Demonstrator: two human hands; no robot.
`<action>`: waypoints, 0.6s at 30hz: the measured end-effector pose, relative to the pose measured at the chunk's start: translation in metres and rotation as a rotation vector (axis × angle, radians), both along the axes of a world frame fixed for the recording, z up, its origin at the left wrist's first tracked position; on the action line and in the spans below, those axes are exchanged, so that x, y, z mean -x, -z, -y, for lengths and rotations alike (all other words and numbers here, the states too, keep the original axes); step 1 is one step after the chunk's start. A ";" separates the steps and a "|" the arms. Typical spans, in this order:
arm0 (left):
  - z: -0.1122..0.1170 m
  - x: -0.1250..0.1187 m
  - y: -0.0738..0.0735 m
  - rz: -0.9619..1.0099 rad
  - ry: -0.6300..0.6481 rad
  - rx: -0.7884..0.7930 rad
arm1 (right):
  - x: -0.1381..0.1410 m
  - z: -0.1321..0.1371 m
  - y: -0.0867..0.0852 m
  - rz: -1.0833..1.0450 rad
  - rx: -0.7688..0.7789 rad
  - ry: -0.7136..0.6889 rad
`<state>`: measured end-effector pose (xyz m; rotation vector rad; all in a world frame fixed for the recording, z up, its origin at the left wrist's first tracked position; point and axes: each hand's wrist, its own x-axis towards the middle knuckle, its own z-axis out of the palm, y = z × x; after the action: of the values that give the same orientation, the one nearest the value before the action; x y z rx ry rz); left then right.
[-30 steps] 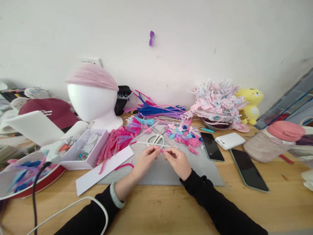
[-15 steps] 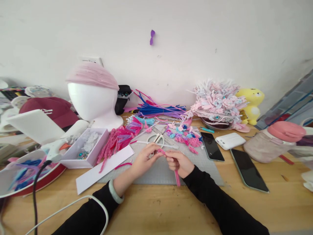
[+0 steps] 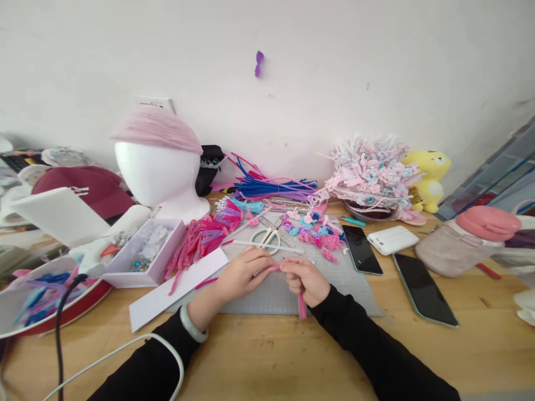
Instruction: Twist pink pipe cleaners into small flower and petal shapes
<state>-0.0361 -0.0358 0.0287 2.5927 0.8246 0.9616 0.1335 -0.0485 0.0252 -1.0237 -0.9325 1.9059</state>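
Both hands meet over the grey cutting mat (image 3: 259,303). My left hand (image 3: 246,273) is closed, its thumb and fingertips pinching one end of a pink pipe cleaner (image 3: 301,306). My right hand (image 3: 306,277) grips the same pipe cleaner, and its tail hangs below the fist. Fingers hide most of the part between the hands. Just beyond them lie scissors (image 3: 267,239) with pale handles and a white stick (image 3: 263,246). Small pink, blue and purple fuzzy flowers (image 3: 317,229) are scattered behind my right hand.
Left stand bundled pink pipe cleaners (image 3: 200,236), a white box (image 3: 167,250), a white card (image 3: 179,289), a glue gun (image 3: 94,256) and a mannequin head (image 3: 156,172). Right are two phones (image 3: 361,249), a power bank (image 3: 393,240) and a decorated cap (image 3: 370,178). A white cable (image 3: 179,362) crosses my left sleeve.
My left hand has turned and dropped slightly, with its fingers now flatter over the pinch. The right hand stays almost in place, still gripping the pink pipe cleaner.
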 end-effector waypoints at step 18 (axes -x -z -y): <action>0.004 -0.026 0.002 0.804 -0.092 1.191 | 0.004 0.004 0.009 0.584 -0.698 0.255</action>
<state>-0.0103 -0.0394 0.0266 1.0511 0.8646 0.9622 0.1291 -0.0527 0.0159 -1.1883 -1.5597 0.9402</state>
